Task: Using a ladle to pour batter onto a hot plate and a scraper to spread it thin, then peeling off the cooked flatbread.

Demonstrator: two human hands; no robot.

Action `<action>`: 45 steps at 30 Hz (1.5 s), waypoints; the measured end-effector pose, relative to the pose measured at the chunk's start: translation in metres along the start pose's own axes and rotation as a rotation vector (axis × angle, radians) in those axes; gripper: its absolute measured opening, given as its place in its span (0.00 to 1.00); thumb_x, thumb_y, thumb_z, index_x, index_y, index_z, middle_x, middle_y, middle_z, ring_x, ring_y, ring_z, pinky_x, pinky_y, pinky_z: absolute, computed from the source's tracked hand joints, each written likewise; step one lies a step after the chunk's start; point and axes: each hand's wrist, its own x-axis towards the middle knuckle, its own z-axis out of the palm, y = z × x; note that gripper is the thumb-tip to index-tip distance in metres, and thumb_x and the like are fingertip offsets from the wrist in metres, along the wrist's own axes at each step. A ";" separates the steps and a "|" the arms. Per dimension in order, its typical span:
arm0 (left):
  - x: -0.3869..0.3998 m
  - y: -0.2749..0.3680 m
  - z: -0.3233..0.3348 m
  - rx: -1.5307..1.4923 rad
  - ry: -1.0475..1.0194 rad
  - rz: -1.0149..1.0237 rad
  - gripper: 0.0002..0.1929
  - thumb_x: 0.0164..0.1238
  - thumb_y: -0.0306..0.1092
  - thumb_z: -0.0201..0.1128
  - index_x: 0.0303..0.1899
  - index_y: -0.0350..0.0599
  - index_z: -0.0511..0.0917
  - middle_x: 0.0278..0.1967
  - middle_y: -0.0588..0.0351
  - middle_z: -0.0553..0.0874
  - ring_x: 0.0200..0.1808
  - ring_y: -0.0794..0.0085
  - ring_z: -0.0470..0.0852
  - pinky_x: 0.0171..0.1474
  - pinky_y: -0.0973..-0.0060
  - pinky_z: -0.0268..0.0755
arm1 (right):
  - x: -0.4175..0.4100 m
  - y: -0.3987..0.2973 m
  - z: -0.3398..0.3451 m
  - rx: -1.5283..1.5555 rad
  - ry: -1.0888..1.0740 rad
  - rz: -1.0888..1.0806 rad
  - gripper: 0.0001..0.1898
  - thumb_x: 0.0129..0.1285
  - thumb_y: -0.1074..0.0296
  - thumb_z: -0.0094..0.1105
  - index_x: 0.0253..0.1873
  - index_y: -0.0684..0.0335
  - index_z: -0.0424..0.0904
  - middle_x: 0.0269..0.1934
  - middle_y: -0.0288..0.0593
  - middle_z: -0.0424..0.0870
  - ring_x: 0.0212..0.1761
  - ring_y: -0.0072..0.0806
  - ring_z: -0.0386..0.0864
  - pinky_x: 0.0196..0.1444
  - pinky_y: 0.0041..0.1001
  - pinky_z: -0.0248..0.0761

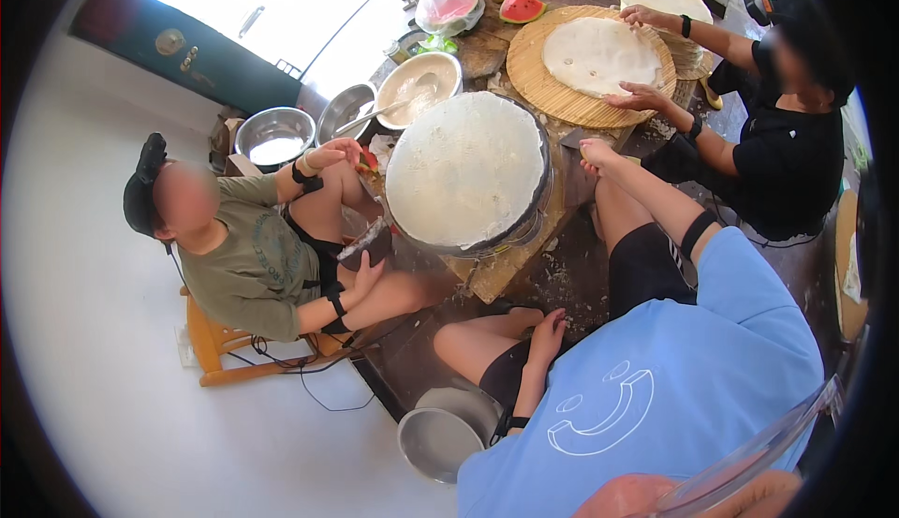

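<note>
My right hand [597, 156] grips a scraper at the right rim of the round griddle. The scraper's dark flat blade [572, 137] points up and away from my fingers. A pale sheet of batter [467, 170] covers the griddle's top, with a rough, slightly ragged edge. Low beside my bent left leg hangs my left hand [548, 335], seemingly with nothing in it and its fingers loosely apart. A brown flat piece [580, 179] lies on the table corner just below the scraper.
At left, a seated co-worker [239, 251] holds a batter-smeared dark scraper [366, 242]. Another co-worker [786, 124] at right touches a thin flatbread [602, 56] on a round woven mat [523, 72]. Behind the griddle stands a batter bowl [439, 72] with a ladle; metal basins [275, 114] stand left.
</note>
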 end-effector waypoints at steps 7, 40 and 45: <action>0.000 -0.001 -0.003 -0.022 0.002 -0.009 0.13 0.56 0.26 0.49 0.43 0.37 0.69 0.39 0.47 0.77 0.42 0.63 0.75 0.43 0.75 0.67 | -0.015 -0.002 -0.008 -0.058 -0.015 -0.073 0.18 0.59 0.66 0.33 0.55 0.47 0.59 0.20 0.40 0.68 0.12 0.16 0.61 0.09 0.14 0.54; 0.024 -0.014 0.017 -0.221 0.030 0.041 0.12 0.57 0.30 0.51 0.43 0.39 0.70 0.37 0.51 0.78 0.39 0.68 0.76 0.42 0.77 0.67 | -0.148 0.033 -0.079 -0.309 -0.461 -0.196 0.17 0.59 0.67 0.34 0.53 0.61 0.62 0.16 0.39 0.69 0.07 0.17 0.61 0.07 0.13 0.54; 0.038 -0.012 0.010 -0.208 0.099 0.009 0.13 0.59 0.34 0.50 0.43 0.38 0.69 0.36 0.52 0.77 0.38 0.71 0.75 0.42 0.78 0.66 | -0.150 0.057 -0.072 -0.433 -0.746 -0.191 0.18 0.59 0.65 0.36 0.52 0.66 0.63 0.19 0.45 0.73 0.09 0.19 0.64 0.09 0.14 0.58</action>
